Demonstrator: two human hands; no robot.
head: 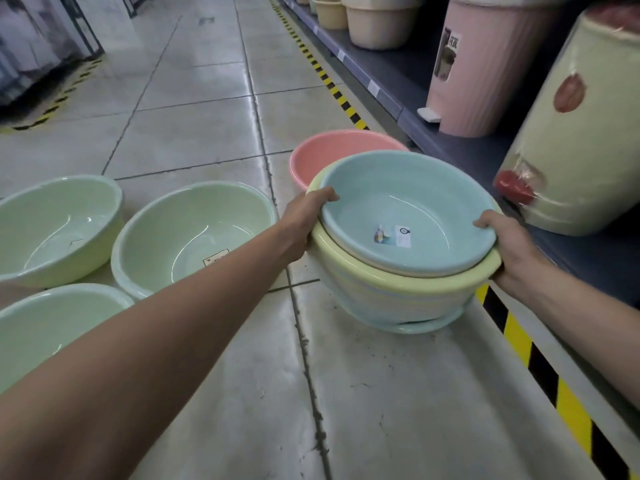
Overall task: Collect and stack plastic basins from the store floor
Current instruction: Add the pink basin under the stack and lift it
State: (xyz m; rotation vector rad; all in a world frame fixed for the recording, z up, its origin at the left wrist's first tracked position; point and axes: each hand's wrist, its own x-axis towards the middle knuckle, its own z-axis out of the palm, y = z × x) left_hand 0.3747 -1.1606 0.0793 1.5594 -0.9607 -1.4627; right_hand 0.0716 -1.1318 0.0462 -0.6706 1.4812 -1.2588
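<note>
So both hands are on the stack of nested round plastic basins (405,271) right of centre in the frame, pale blue one on top with yellow and blue rims layered under it. The left hand (304,220) grips the left rim, thumb hooked over the edge into the top basin and the other fingers hidden under the rim. The right hand (512,251) clamps the right rim the same way, thumb on top, rest of the fingers out of sight below. Can't tell if the stack's bottom is touching the grey tiled floor (207,116) or just above it.

Just behind the stack sits a pink round plastic basin (329,154), partly hidden by it. On the left of the frame, 3 pale green round plastic basins (194,230) lie on the tiles, close together. A pink ribbed plastic bin (485,74) stands on the dark shelf (398,71) at upper right.
</note>
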